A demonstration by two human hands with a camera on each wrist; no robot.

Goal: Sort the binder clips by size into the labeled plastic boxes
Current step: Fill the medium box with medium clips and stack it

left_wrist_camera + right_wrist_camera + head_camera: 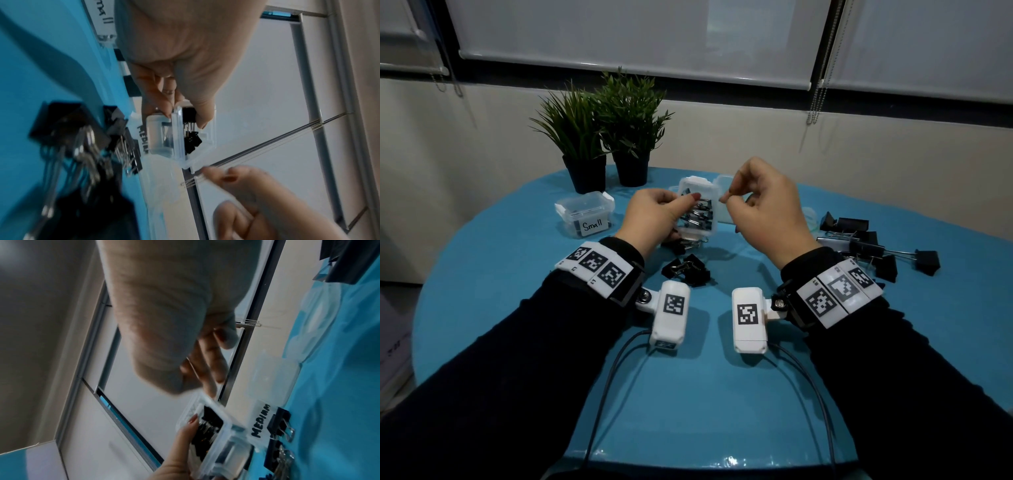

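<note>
The left hand (pixel 654 216) grips a small clear box (pixel 697 209) lifted off the blue tabletop (pixel 500 274), tipped so its open mouth faces the person and its long axis runs away from them; small black clips (pixel 698 217) lie inside. The right hand (pixel 763 205) hovers just right of the box, fingers curled, thumb and forefinger pinched together; whether they grasp anything cannot be told

table (pixel 517 342) turquoise; binder clips (pixel 873 246) black; sleeves (pixel 500 394) black; wristbands (pixel 599 265) white, black-checkered
</note>
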